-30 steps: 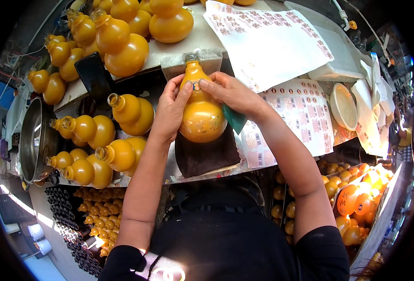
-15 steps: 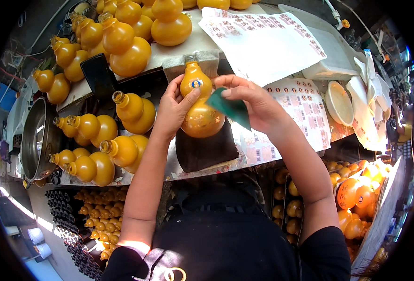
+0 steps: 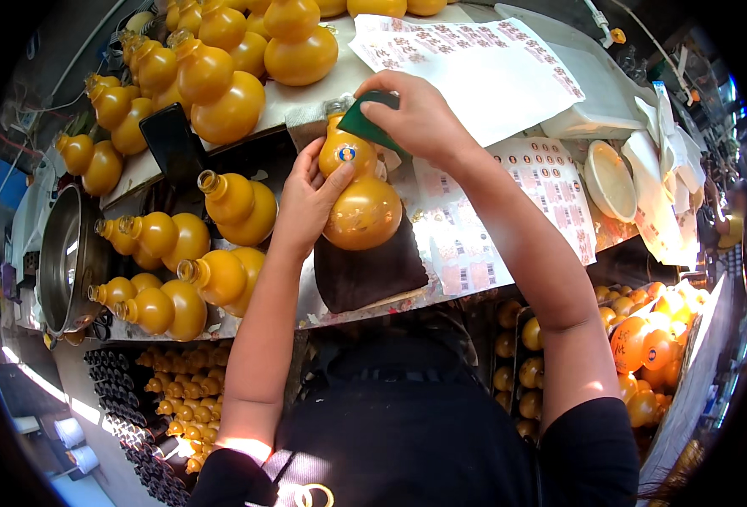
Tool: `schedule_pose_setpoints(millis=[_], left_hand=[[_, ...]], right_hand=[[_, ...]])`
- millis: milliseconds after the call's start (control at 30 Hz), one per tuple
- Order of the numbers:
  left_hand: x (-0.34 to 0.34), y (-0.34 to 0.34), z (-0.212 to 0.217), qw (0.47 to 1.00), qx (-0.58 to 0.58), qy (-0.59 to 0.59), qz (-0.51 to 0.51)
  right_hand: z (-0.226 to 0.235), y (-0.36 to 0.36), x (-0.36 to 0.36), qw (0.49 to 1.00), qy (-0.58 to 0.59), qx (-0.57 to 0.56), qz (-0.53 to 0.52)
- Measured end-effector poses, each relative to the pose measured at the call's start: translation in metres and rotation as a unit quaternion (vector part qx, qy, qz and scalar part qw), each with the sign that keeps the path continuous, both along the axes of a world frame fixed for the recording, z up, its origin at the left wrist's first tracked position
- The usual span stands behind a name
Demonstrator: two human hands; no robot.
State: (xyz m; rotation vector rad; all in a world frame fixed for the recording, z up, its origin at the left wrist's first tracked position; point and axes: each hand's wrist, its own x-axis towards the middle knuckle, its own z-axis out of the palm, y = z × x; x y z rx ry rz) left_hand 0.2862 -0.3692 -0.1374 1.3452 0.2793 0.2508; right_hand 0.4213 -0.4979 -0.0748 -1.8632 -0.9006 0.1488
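My left hand [image 3: 308,193] is closed round the waist of a yellow gourd-shaped bottle [image 3: 362,213], its thumb pressed near a small round blue emblem [image 3: 346,155] on the upper bulb. The bottle tilts away from me, its clear neck pointing to the far side, over a dark cloth pad [image 3: 370,275]. In my right hand [image 3: 411,114] a flat green scraper [image 3: 365,124] is pinched between thumb and fingers. Its edge lies at the upper bulb just below the neck; I cannot tell whether it presses on the surface.
Several yellow gourd bottles [image 3: 238,207] stand on the left, beside a metal pan [image 3: 71,253] and a black phone [image 3: 173,142]. Sticker sheets [image 3: 508,211], white paper [image 3: 491,84] and a pale bowl [image 3: 611,182] lie to the right. Crates of bottles [image 3: 643,355] sit below the table.
My right hand has moved up and left, bringing the green scraper from the bottle's right side to just below its neck. My left hand keeps its hold on the bottle.
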Motion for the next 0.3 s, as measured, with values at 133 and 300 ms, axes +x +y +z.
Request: schedule_pose_setpoints(millis=[133,300], left_hand=[[-0.035,-0.014,0.013,0.955,0.245,-0.073,0.150],[-0.131,-0.054,0.137,0.885,0.229,-0.310,0.263]], right_hand=[[0.025,-0.047,0.002,0.902,0.301,0.275,0.142],[0.109,-0.132,-0.039,0.808,0.140,0.433,0.373]])
